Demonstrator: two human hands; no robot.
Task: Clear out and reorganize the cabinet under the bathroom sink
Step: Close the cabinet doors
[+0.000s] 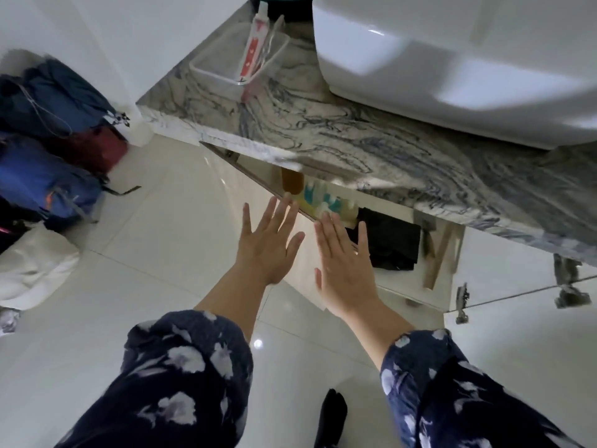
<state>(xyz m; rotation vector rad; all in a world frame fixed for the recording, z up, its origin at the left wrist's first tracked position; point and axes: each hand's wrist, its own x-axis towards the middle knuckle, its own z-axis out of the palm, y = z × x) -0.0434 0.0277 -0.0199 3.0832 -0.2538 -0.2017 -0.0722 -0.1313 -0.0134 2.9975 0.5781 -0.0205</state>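
The cabinet under the marble counter (323,137) stands with both white doors swung out: the left door (206,195) and the right door (504,260). Inside I see an amber bottle (291,178), a yellow pack with blue and white print (318,199), a folded black cloth (389,242) and a wooden piece (441,253). My left hand (268,244) is spread flat, palm down, in front of the left door's edge. My right hand (345,263) is also flat with fingers apart, over the cabinet's front. Neither hand holds anything.
A white basin (452,53) sits on the counter beside a clear tray (206,67) holding a toothpaste tube (253,51). Blue and red backpacks (48,150) and a white bag (35,263) lie on the glossy tile floor at left. A dark object (332,415) lies below between my sleeves.
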